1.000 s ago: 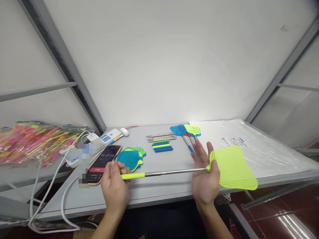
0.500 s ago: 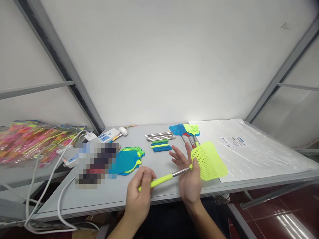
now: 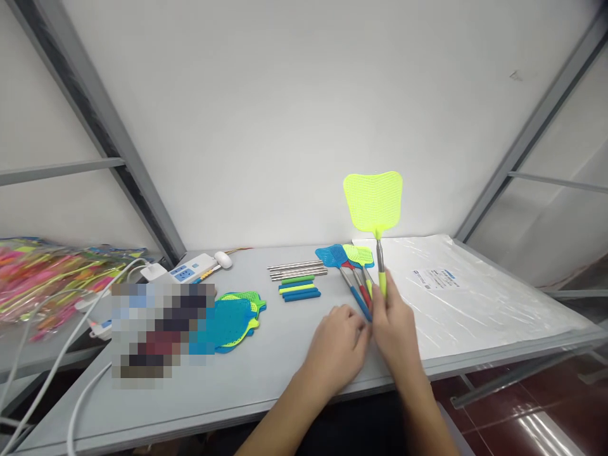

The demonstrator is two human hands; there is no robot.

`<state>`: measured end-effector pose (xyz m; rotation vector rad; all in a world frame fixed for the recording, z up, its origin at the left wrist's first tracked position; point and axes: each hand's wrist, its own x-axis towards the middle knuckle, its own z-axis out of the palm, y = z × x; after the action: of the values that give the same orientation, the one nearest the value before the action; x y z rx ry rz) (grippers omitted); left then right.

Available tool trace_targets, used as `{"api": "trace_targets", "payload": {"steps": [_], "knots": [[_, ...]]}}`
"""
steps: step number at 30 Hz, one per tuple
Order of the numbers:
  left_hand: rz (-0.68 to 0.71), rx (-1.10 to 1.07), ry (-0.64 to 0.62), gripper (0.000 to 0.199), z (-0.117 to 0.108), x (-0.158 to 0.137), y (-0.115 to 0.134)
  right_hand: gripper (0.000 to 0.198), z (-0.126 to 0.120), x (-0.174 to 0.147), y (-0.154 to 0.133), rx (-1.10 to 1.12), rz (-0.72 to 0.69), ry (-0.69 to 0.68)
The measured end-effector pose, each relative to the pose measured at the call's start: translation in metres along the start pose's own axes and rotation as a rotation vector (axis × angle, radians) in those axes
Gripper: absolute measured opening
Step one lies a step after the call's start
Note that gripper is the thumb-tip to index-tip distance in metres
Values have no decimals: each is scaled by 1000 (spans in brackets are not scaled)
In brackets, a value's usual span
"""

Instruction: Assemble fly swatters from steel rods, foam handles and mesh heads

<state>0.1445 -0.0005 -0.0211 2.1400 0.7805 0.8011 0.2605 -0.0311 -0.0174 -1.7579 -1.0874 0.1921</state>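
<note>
A yellow-green fly swatter [image 3: 374, 201] stands upright, its perforated head raised in front of the wall. My right hand [image 3: 395, 320] is wrapped round its yellow-green grip, below the steel shaft. Beside it, low over the table, my left hand [image 3: 339, 342] is closed with curled fingers; whatever it may hold is hidden. Just behind both hands lie several swatters with blue, red and yellow-green grips, among them a blue swatter [image 3: 357, 297] whose grip end reaches my fingers. Left of them are several coloured grip tubes [image 3: 299, 289] and, behind these, steel rods [image 3: 297, 269].
A pile of blue and green swatter heads [image 3: 232, 323] lies at the left, next to a blurred-out patch. Behind stand a power strip [image 3: 192, 269] and a white mouse [image 3: 223, 259]. A white wrapped sheet [image 3: 475, 310] covers the right side. Bagged colourful items [image 3: 57, 278] lie far left.
The yellow-green swatter has turned from lying sideways to upright. My right hand has shifted from near its head to its grip, while my left hand has moved right.
</note>
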Motion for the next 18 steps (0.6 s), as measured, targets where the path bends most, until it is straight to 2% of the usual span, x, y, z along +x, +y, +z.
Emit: {"api": "trace_targets", "payload": {"steps": [2, 4, 7, 12, 14, 18], "knots": [[50, 151, 72, 24, -8, 4, -3, 59, -8, 21, 3, -208, 34, 5], [41, 182, 168, 23, -20, -2, -11, 56, -6, 37, 5, -355, 68, -54], [1, 209, 285, 19, -40, -25, -34, 41, 5, 53, 8, -507, 94, -144], [-25, 174, 362, 13, -61, -59, -71, 17, 24, 64, 17, -634, 114, -251], [-20, 161, 364, 14, -61, -62, -75, 14, 29, 65, 20, -660, 102, -236], [0, 194, 247, 16, -54, -58, -72, 15, 38, 65, 28, -711, 50, -183]]}}
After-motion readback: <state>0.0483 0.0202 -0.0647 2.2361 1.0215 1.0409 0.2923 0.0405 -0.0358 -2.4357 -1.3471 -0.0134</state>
